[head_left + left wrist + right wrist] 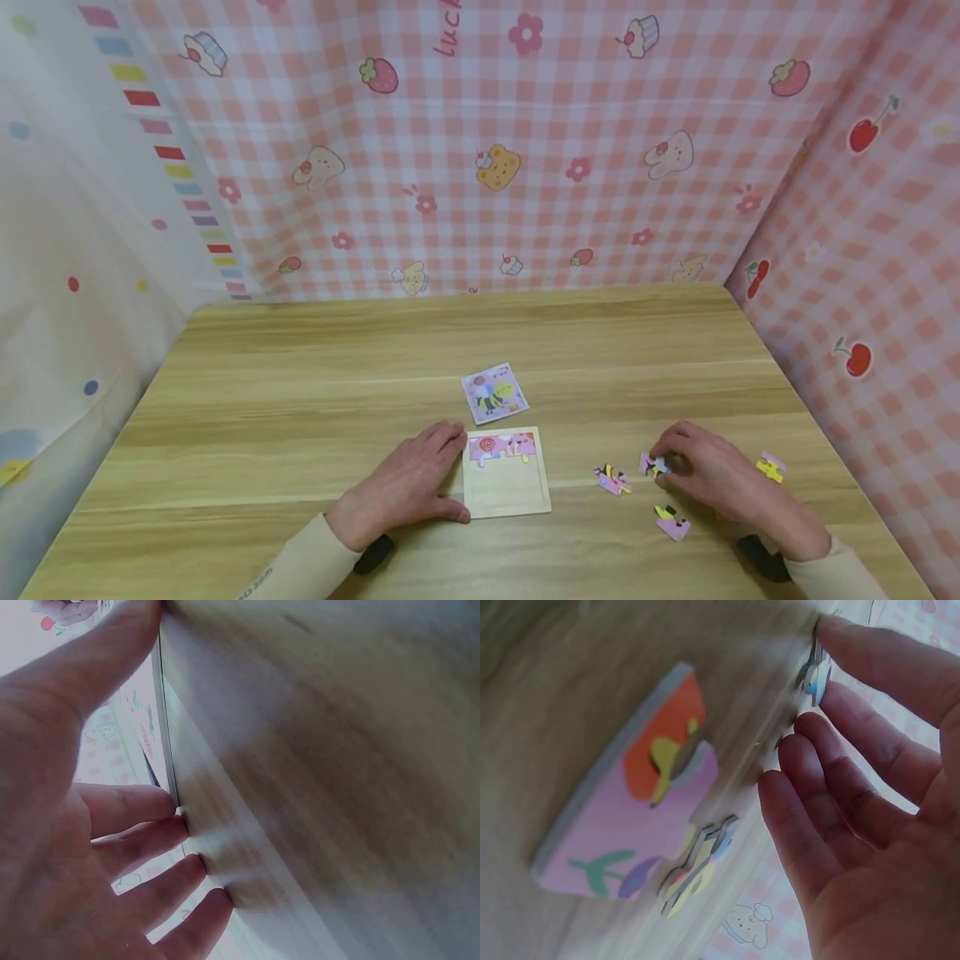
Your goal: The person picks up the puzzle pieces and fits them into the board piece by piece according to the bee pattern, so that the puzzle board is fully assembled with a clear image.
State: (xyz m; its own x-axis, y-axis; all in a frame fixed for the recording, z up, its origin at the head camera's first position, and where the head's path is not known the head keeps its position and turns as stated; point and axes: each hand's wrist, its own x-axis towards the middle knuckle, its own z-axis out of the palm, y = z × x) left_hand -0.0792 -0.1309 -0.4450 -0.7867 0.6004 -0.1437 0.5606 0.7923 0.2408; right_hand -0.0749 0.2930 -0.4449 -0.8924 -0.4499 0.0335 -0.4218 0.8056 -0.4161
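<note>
A square wooden puzzle board (506,492) lies on the table, its top row filled with pink picture pieces. Along its left edge rests my left hand (408,482), thumb at the lower corner and fingertips near the upper one. In the left wrist view the fingers (161,896) are spread and fairly straight, tips down at the tabletop. To the right, my right hand (712,475) pinches a puzzle piece (655,465) with black and blue markings between thumb and index finger, low over the table. The right wrist view shows that piece (817,679) edge-on at the fingertips.
A bee picture card (495,393) lies just behind the board. Loose pieces surround the right hand: a pink-yellow one (613,480), one in front (672,523), a yellow one (771,467). A pink-orange piece (645,802) lies beneath the palm. Patterned curtains (480,200) border the table.
</note>
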